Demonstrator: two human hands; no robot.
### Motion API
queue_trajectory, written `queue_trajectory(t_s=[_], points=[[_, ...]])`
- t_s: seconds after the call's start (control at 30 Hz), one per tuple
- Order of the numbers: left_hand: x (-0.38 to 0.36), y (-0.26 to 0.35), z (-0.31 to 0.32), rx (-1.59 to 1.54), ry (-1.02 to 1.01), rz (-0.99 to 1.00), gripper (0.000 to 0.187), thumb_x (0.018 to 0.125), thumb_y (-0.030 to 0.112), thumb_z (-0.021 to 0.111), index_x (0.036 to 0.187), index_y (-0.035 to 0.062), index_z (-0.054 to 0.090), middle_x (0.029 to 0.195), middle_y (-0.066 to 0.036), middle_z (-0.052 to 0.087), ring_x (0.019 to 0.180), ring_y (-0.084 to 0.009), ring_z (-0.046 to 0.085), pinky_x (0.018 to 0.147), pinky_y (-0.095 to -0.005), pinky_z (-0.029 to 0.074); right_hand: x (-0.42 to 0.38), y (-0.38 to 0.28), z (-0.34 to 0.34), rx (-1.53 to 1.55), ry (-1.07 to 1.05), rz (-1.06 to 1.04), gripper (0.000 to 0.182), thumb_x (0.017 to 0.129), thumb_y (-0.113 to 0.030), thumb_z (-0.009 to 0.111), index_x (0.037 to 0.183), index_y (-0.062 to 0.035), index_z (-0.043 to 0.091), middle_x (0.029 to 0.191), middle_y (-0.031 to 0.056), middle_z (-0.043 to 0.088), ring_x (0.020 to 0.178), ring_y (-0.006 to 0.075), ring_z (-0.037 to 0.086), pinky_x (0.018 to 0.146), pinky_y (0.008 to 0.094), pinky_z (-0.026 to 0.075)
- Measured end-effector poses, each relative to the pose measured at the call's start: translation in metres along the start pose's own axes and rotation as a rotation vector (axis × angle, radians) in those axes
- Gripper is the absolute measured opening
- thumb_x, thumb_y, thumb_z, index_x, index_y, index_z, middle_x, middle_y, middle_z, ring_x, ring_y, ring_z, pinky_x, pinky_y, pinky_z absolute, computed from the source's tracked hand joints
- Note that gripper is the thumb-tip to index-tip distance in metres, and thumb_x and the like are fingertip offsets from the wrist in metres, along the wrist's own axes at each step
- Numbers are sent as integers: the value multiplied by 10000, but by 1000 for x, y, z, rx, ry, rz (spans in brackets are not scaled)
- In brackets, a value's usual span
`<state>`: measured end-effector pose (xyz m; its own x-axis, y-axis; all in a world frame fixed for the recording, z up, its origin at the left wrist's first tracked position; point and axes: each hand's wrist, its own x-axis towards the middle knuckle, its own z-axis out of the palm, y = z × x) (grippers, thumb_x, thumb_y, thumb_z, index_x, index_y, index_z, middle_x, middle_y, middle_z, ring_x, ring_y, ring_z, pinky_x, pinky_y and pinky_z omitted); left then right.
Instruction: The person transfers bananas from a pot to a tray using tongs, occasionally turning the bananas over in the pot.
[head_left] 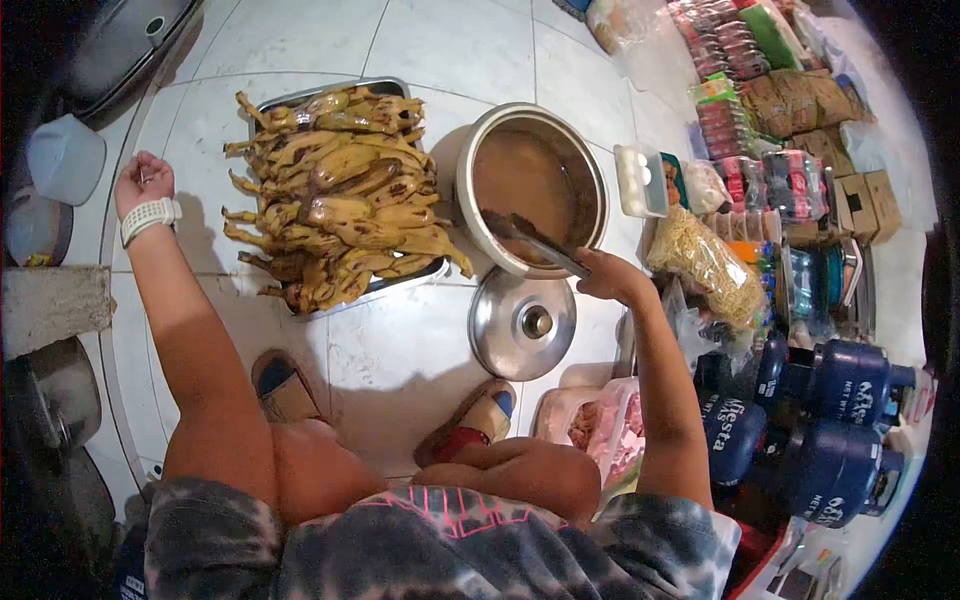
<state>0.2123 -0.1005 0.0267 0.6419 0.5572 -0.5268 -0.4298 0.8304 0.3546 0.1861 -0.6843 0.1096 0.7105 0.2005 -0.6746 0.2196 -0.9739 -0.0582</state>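
Note:
My right hand point(610, 277) is closed around the end of dark metal tongs point(550, 248), whose far end reaches into a round pot point(468, 190) holding brown liquid. Something dark sits at the tongs' tip; I cannot make out what. My left hand point(146, 180), with a pale watch at the wrist, is raised at the left with its fingers curled loosely, and nothing shows in it. Between the hands, browned, flattened eggplant-like pieces with stems point(350, 190) are heaped on a metal tray point(385, 84). A steel lid point(505, 325) lies on the floor just below the pot.
A container of eggs point(640, 180) stands right of the pot, beside a bag of noodles point(705, 268). Packed goods and blue gas cylinders point(825, 470) line the right. Meat in plastic point(612, 432) lies near my knee. A plastic jug point(66, 160) is at the left.

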Motion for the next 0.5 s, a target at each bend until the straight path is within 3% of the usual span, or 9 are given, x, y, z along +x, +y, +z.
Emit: queue_trajectory(t_s=[0.07,0.17,0.27,0.33,0.43,0.5], points=[[0,0,3,-5,58,6,53,722,18,403,766,24,433,639,-51,483,582,-135,479,526,-258,376,10,-1,-5,-9,-120,20,345,585,-197,486,899,-55,461,827,179,519,790,307,496,669,355,397],[12,2,-3,4,38,-36,49,715,21,421,761,28,435,635,-50,494,580,-132,487,537,-260,384,33,1,2,-161,-57,-36,348,608,-260,487,896,-65,494,805,159,536,774,292,512,657,351,411],[15,-3,-2,4,34,-46,34,712,29,426,745,29,437,632,-53,497,578,-134,490,535,-263,381,49,-20,-4,-174,-78,62,462,628,-354,507,978,-59,452,930,176,491,850,279,483,709,332,386],[7,-6,2,3,21,-47,26,710,31,427,733,30,437,634,-55,499,579,-138,492,531,-264,379,54,-30,-3,-184,-30,49,348,698,-278,451,966,-56,466,922,142,508,840,290,487,702,327,400],[1,-8,4,-16,14,-82,49,697,5,420,738,21,442,642,-79,501,569,-160,481,498,-265,354,91,11,32,-253,86,-143,239,756,-172,388,926,-41,494,919,108,520,825,300,492,676,320,420],[-4,-10,6,-18,31,-55,51,699,6,416,739,24,441,636,-76,497,566,-158,476,498,-265,353,103,35,50,-337,31,-193,250,749,-212,407,900,-41,511,886,129,527,804,300,497,663,319,414]])
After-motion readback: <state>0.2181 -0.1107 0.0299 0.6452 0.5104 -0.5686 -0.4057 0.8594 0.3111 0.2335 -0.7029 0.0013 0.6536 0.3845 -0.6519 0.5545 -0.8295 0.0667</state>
